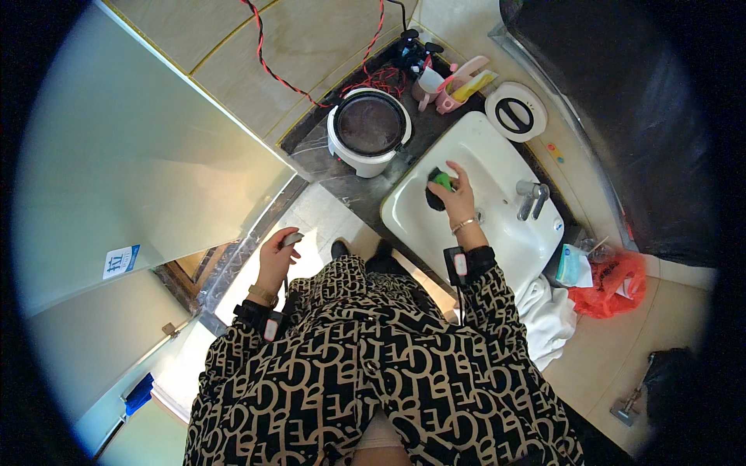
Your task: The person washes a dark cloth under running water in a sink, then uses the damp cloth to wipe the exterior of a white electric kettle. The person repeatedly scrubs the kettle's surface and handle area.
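My right hand (458, 198) reaches into the white sink (497, 159) and grips a green sponge (441, 180) pressed against a dark object (434, 199) lying in the basin. My left hand (276, 260) hangs at my left side, away from the counter, with its fingers closed around a small grey object (293, 239). Both wrists wear a band and a small dark device. A white rice cooker (368, 128) with its lid off stands on the dark counter to the left of the sink.
The cooker's white lid (516, 111) lies behind the sink. A chrome tap (532, 198) sits at the basin's right. Pink cup with toiletries (454, 85), red cable (268, 66), red plastic bag (614, 283), white towel (548, 314), glass door (140, 171) to my left.
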### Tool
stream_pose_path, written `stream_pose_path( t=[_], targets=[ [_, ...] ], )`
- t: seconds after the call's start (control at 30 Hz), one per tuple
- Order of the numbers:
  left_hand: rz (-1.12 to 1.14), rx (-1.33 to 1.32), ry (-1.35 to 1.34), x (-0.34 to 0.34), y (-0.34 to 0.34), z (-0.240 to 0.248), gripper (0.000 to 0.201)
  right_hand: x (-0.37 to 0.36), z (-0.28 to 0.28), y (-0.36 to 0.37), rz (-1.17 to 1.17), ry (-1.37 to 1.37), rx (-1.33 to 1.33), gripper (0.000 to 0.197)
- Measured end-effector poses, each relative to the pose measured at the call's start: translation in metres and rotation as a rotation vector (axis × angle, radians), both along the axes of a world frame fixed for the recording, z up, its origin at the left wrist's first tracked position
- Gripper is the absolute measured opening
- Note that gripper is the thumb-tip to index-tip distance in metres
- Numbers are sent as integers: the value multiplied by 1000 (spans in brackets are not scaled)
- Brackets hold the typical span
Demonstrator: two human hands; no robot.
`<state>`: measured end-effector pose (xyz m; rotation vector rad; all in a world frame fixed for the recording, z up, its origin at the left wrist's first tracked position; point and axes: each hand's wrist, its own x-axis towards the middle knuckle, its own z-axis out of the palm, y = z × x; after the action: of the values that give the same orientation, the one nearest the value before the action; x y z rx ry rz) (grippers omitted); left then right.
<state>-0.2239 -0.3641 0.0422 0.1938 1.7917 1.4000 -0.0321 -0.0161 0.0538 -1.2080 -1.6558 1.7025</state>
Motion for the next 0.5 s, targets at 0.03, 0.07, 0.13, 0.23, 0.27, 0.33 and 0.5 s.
stream_pose_path(
  t=[0.03,0.07,0.13,0.23,0.27,0.33,0.5],
  targets=[
    [2,-18,-8,1,-1,0,29,-9,-4,5,0,-14,37,44],
    [-4,-39,-17,1,0,2,30,-16,-9,12,-8,-30,71,44],
    [-6,-33,-29,3,3,2,32,-37,-16,28,50,-30,249,39],
    [-2,-4,-37,-2,6,5,34,-72,-15,48,48,-141,475,38],
    [-6,3,-35,-6,7,10,34,-80,-21,56,50,-169,531,37],
    [24,-38,21,-15,9,26,33,-96,-30,68,53,-219,645,37],
    [118,-96,72,-25,10,29,30,-86,-40,46,149,-269,641,30]
  ],
)
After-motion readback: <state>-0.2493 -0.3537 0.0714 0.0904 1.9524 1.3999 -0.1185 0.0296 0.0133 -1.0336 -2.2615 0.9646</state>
